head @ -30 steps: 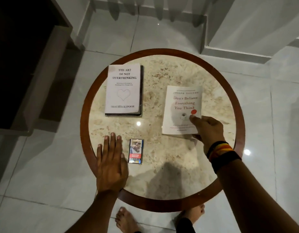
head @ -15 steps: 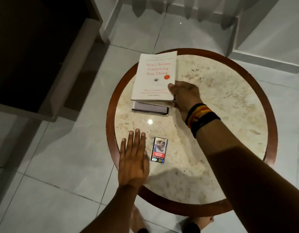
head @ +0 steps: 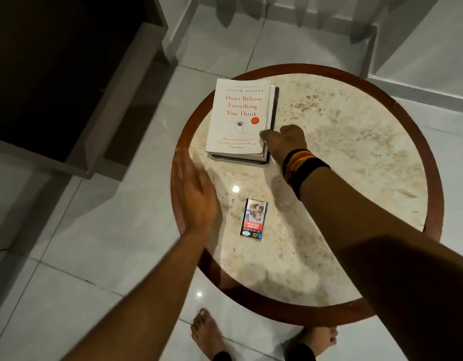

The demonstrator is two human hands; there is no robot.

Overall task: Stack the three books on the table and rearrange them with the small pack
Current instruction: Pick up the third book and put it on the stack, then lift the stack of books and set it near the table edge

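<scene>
Pale floor tiles [head: 121,230] surround a round marble table [head: 355,178] with a dark wooden rim. At its far left side a white book [head: 238,118] lies on top of the stack [head: 273,121], of which only dark edges peek out on the right and near sides. The right hand [head: 285,142], bands at the wrist, has its fingers curled against the stack's near right corner, thumb on the cover. The left hand [head: 194,196] is blurred, flat and open, holding nothing, at the table's left rim. The small pack [head: 253,219] lies between the forearms, just right of the left hand.
</scene>
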